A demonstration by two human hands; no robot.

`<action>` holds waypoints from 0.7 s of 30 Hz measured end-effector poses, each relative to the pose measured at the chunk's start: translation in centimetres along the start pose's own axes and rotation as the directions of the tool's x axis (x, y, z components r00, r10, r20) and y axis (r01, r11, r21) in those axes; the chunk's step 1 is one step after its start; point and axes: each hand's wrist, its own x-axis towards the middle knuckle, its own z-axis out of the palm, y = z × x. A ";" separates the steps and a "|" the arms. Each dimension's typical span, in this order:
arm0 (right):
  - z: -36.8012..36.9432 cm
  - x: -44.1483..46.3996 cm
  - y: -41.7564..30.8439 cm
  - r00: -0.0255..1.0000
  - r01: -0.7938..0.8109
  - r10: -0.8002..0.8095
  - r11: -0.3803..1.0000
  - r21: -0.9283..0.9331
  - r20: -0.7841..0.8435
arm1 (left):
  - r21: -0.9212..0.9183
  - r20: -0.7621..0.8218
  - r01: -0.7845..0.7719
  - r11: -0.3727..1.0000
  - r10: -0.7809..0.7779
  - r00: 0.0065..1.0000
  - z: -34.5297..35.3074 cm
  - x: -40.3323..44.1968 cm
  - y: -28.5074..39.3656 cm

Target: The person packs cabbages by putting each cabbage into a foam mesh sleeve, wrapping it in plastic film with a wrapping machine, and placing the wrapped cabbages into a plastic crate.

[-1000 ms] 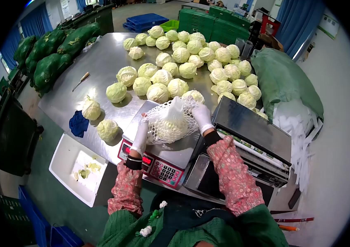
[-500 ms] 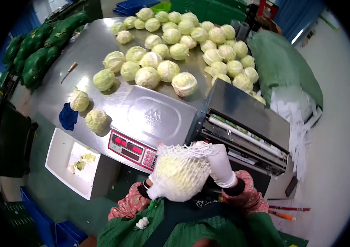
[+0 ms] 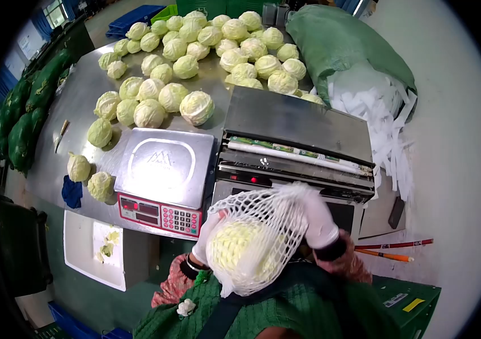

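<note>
A pale green cabbage (image 3: 235, 244) sits inside a stretchy white foam net (image 3: 277, 217), close to my chest. My gloved left hand (image 3: 208, 236) is closed on the net's left edge, with a thumb showing near the opening. On the other side my gloved right hand (image 3: 318, 219), slightly blurred, grips the net's upper right part, which is pulled wide. Some of the fingers on both hands are hidden behind the net. Beyond the left hand stands a scale (image 3: 164, 169) with a red-framed keypad and display.
Many loose cabbages (image 3: 172, 97) cover the steel table (image 3: 76, 73). A film wrapping machine (image 3: 297, 121) stands right of the scale. A blue cloth (image 3: 71, 192) and a knife (image 3: 62, 135) lie at left. Below is a white bin (image 3: 82, 248) with leaf scraps. A green sack (image 3: 348, 48) holds white strips.
The view has shifted, so table and scale appear further left. The net is stretched more widely above the cabbage, and my left hand now shows more at its left side.
</note>
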 end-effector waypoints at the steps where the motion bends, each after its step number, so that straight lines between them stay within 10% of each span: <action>1: -0.8 -1.2 1.4 0.998 -0.065 0.064 0.995 -0.081 -0.016 | -0.346 0.279 0.106 0.932 -0.005 0.960 -0.7 -0.1 -0.3; 3: -4.3 -3.3 5.3 0.914 -0.406 0.406 0.914 0.019 0.006 | -0.331 0.131 0.013 0.944 0.032 0.991 -3.4 -0.5 -2.5; 4: -5.1 -3.9 7.2 0.967 -0.255 0.256 0.966 -0.036 0.011 | -0.297 -0.021 -0.070 0.952 0.066 0.998 -5.6 -0.5 -4.0; 5: -6.1 -4.0 6.1 0.965 -0.198 0.258 0.820 -0.538 0.039 | -0.250 -0.111 -0.100 0.963 0.074 0.991 -4.2 0.0 -4.0; 7: -6.2 -5.3 3.5 0.950 0.222 -0.311 0.662 -0.716 0.007 | -0.158 -0.143 -0.122 0.980 0.100 0.985 -0.6 1.6 -2.5; 9: -4.1 -5.5 -1.2 0.805 0.518 -0.457 0.232 -0.824 0.377 | -0.013 -0.160 -0.155 0.988 0.151 0.976 2.9 3.6 -0.4; 11: -1.7 -3.3 -0.1 0.654 0.691 -0.610 0.241 -0.682 0.447 | 0.342 -0.230 -0.253 0.905 0.342 0.911 0.7 7.5 0.5; 14: -3.5 -0.3 -1.9 0.838 0.532 -0.541 0.839 -0.111 -0.075 | 0.335 -0.219 -0.218 0.917 0.301 0.928 8.6 9.4 3.3; 17: -3.4 0.7 -7.3 0.873 0.486 -0.420 0.792 0.369 -0.249 | 0.522 0.073 -0.238 0.819 0.235 0.969 11.1 9.7 5.8; 19: -5.4 1.8 -10.0 0.895 0.447 -0.408 0.801 0.400 -0.182 | 0.683 0.066 -0.327 0.653 0.391 0.918 8.3 11.2 9.7; 20: -6.0 2.7 -11.1 0.891 0.451 -0.432 0.818 0.356 -0.137 | 0.742 0.070 -0.493 0.455 0.678 0.732 9.9 12.7 10.0; 21: -6.4 3.5 -12.0 0.889 0.453 -0.449 0.835 0.311 -0.090 | 0.626 0.150 -0.506 0.594 0.545 0.825 5.1 15.1 14.8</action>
